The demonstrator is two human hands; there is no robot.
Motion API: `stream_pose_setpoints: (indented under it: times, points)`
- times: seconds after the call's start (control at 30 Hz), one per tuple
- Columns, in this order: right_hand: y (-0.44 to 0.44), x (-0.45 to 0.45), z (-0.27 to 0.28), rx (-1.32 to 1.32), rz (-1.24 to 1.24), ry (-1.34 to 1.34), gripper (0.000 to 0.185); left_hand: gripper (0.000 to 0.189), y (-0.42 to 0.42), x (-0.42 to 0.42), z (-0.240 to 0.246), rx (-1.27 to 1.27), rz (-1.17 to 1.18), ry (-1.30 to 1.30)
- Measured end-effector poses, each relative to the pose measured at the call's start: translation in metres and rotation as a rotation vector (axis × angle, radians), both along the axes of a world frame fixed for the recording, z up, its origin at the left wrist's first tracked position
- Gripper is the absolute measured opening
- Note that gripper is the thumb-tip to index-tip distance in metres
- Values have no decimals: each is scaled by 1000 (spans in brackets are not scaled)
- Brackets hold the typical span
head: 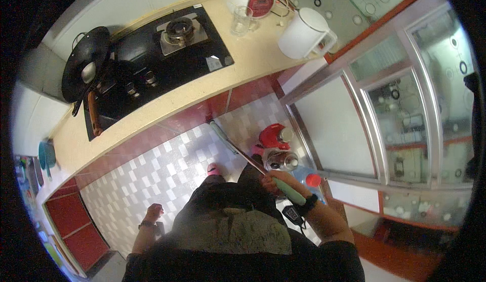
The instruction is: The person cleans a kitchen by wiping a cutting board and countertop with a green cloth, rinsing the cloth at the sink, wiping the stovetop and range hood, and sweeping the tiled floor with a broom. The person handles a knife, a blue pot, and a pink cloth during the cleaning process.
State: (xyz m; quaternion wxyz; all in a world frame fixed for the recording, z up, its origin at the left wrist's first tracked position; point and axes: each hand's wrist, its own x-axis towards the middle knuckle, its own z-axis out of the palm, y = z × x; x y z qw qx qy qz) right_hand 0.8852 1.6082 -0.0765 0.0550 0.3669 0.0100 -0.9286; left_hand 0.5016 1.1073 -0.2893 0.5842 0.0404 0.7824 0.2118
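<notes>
My right hand [272, 181] is closed around the handle of a long-handled floor tool [252, 161], probably a broom. Its pale green grip end [289, 191] comes out behind the hand, and its far end, also pale green, reaches to the foot of the red cabinets on the patterned floor. What that end is like at the tip is not clear. My left hand [154, 212] hangs over the floor at my left side, fingers curled, holding nothing that I can see. A pink slipper [214, 169] shows below me.
Right of the tool stand a red container [272, 136], a metal-topped jar [282, 160] and a clear bottle with a red cap [313, 180]. The counter [163, 107] bears a gas hob, a black wok [85, 65], a glass pitcher [242, 20] and a white kettle [303, 33]. Glazed doors stand right.
</notes>
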Motion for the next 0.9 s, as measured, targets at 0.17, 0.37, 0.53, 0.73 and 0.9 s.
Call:
stream_pose_setpoints:
  times: [0.17,0.37,0.53,0.73,0.9]
  points:
    - [41,57,20,220,244,-48,23,23,22,37,-6,223,-153,240]
    - [137,89,1,122,280,-17,22,11,42,131,0,227,-541,645]
    - [149,29,-59,433,601,-262,23,12,14,244,5,195,-570,650]
    - [85,-26,-78,302,870,-391,20,19,-31,371,28,-67,-202,469]
    - [53,-55,-72,383,1070,-253,16,25,-52,445,38,-6,183,322]
